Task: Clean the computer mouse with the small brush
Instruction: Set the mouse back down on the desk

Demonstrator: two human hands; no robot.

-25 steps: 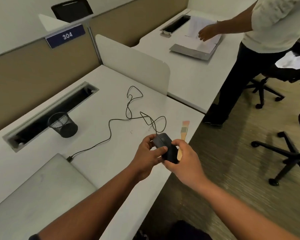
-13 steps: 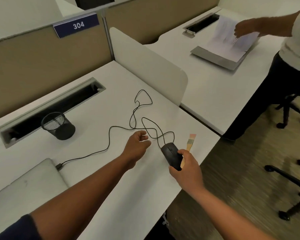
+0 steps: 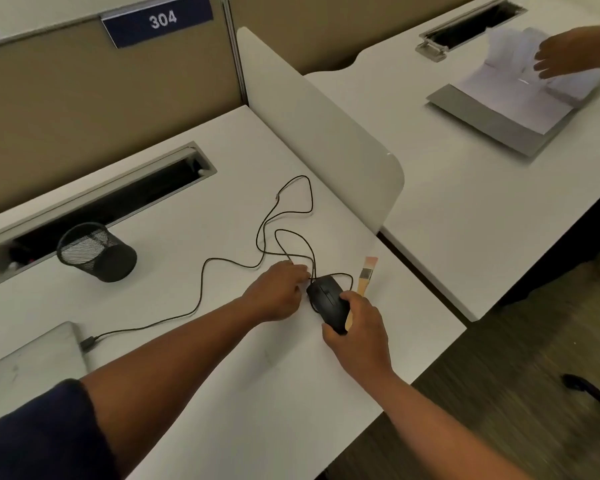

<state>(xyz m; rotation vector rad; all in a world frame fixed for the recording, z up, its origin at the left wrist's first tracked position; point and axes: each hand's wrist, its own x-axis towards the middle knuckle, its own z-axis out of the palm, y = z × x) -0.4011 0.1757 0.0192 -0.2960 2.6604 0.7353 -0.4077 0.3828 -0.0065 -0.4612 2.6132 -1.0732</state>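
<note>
Mouse (image 3: 327,301): black, wired, lying on the white desk (image 3: 222,393) near its front right corner; my right hand (image 3: 359,336) grips its rear end, thumb on the left flank, fingers curled over the right

Brush (image 3: 362,284): small, wooden handle, metal ferrule, pale pinkish bristles pointing away from me; flat on the desk just right of the mouse, the handle's near end hidden behind my right hand; whether my fingers touch it I cannot tell

Left hand (image 3: 278,291): just left of the mouse's front, fingers loosely bent over the desk at the cable (image 3: 201,282); whether they pinch the cable I cannot tell

Cable: black, thin, looping over the desk behind the mouse and running left to a plug at the grey laptop (image 3: 25,362)

Pen cup (image 3: 96,252): black mesh, standing beside the cable slot (image 3: 101,206)

Divider (image 3: 312,123): white, between my desk and the next

Sign (image 3: 158,20): blue, reading 304

Second person's hand (image 3: 568,51): on papers (image 3: 513,98) at the next desk
</note>
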